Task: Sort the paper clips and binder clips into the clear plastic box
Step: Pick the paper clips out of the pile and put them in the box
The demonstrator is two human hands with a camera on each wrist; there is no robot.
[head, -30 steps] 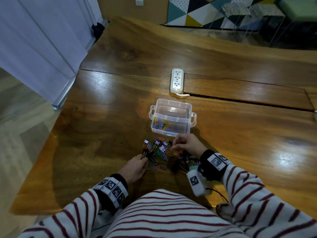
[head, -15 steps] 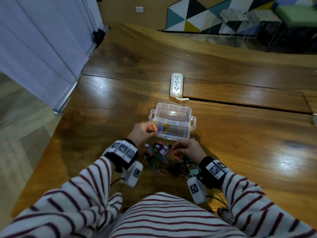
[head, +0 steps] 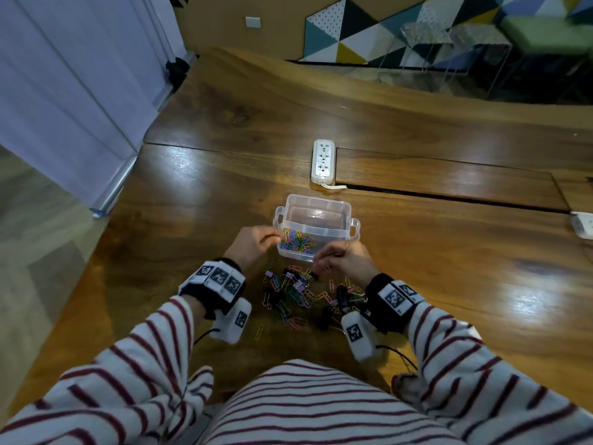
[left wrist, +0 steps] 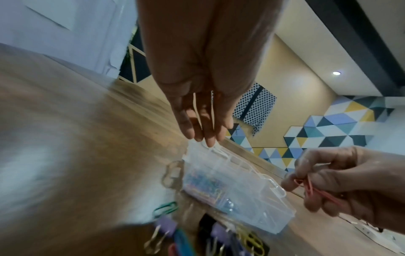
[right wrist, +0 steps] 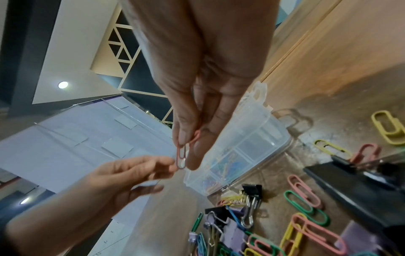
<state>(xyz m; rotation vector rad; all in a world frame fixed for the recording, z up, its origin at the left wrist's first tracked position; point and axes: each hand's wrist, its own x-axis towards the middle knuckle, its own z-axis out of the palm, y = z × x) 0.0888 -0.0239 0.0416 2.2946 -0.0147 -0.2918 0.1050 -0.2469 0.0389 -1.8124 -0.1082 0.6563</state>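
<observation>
The clear plastic box (head: pixel 316 200) stands on the wooden table, with several coloured paper clips in its near compartment. My left hand (head: pixel 277 236) is at the box's near left corner with its fingers straight. In the left wrist view a pale paper clip (left wrist: pixel 202 110) lies against those fingers (left wrist: pixel 206 136). My right hand (head: pixel 316 263) hovers just in front of the box and pinches a red paper clip (right wrist: pixel 181 155) between thumb and forefinger. A loose pile of paper clips and binder clips (head: pixel 295 293) lies between my wrists. It includes black binder clips (right wrist: pixel 252 188).
A white power strip (head: pixel 322 162) lies beyond the box, at the end of a long slot in the table (head: pixel 449 194). A white object (head: pixel 582 224) sits at the right edge. One yellow clip (head: pixel 259 332) lies apart near my left wrist. The table's left edge drops to the floor.
My left hand rose from the pile to the box's near left corner and its fingers straightened. My right hand lifted off the pile toward the box with a red clip.
</observation>
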